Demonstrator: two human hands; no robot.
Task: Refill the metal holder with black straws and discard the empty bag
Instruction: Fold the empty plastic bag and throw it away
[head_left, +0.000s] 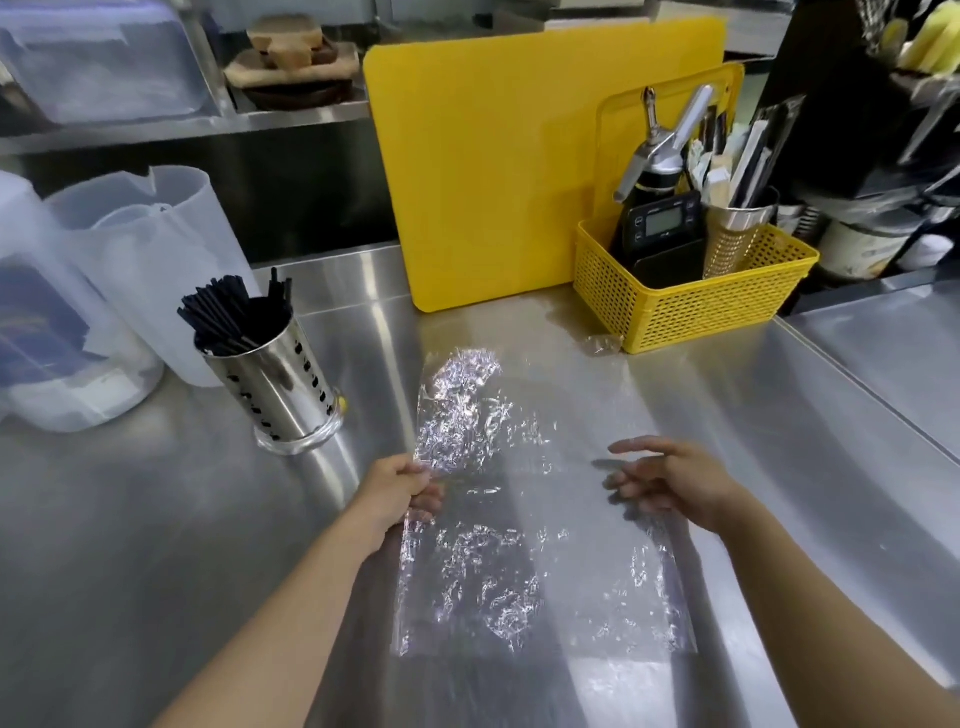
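Left hand (402, 491): fingers curled, pinching the left edge of the empty bag (493, 499) between thumb and fingertips. Right hand (670, 480): fingers spread and loosely bent, holding nothing, over the bag's right side; contact with the plastic cannot be told.

Bag: clear, crinkled, flattened, lying lengthwise on the steel counter (156, 545) between the 2 forearms; far end points toward the yellow cutting board (498, 171). No straws visible inside it.

Metal holder (275, 382): perforated steel cylinder, standing on the counter left of the bag, near but apart from it. Black straws (228, 312) stand in it, leaning left, tips above the rim.

Left of holder: translucent plastic pitchers (150, 244). Back right: yellow basket (691, 296) beside the board, holding a digital scale (662, 223), a second perforated cup of utensils (740, 234) and a dispenser with a metal head (660, 150). Small scrap of clear plastic (602, 344) just beside the basket's front-left corner.
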